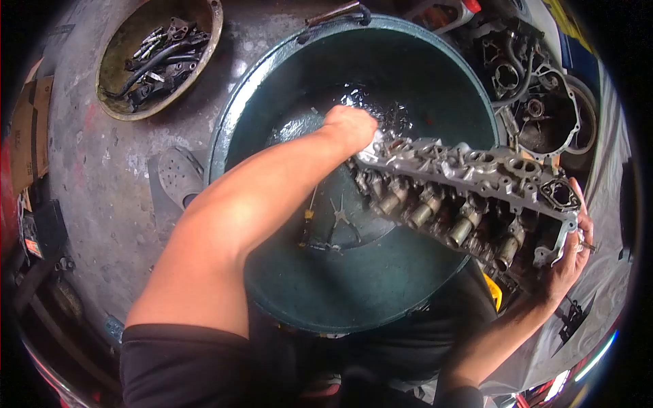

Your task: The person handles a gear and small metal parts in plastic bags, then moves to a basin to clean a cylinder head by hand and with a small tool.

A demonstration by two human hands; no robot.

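Note:
An engine cylinder head [469, 170], grey metal with several ports and tube-like stubs along its side, is held at a slant over a large green tub [286, 292]. My left hand [350, 128] is closed in a fist at the far left end of the cylinder head and appears to grip it; the fingertips are hidden. Wrapped round the opposite end, my right hand [575, 248] supports the cylinder head near the tub's right rim. Inside the tub lie pliers [340, 221] and a screwdriver with a yellow handle [309, 214], below shiny dark liquid [354, 95].
A round basin [109, 105] with several dark metal parts stands at the upper left. Engine housings [544, 109] crowd the right, near a red-capped container [449, 13]. A grey clog [178, 175] is on the concrete floor, and a cardboard box [32, 132] stands far left.

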